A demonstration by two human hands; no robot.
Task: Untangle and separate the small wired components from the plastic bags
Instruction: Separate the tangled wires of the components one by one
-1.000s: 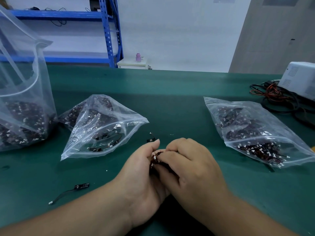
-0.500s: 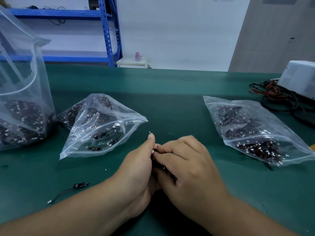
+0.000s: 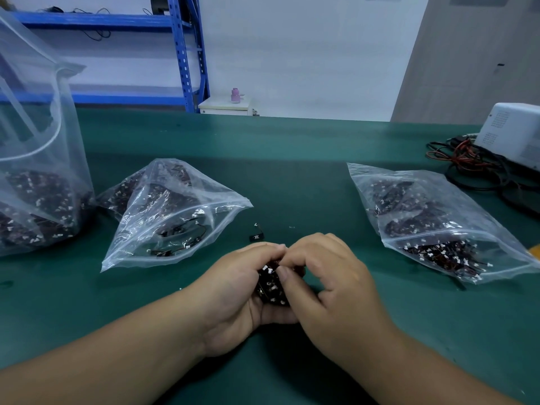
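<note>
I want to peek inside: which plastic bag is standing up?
The big plastic bag at the far left stands upright, mouth open on top. The middle bag and the right bag lie slumped on the green table.

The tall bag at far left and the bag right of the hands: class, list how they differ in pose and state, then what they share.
The tall bag stands upright; the right bag lies flat on the table. The tall bag's mouth gapes open at the top; the right bag's mouth lies flattened, sealed or not unclear. The tall bag looks larger. Both are clear plastic and hold dark wired components with white connectors.
</note>
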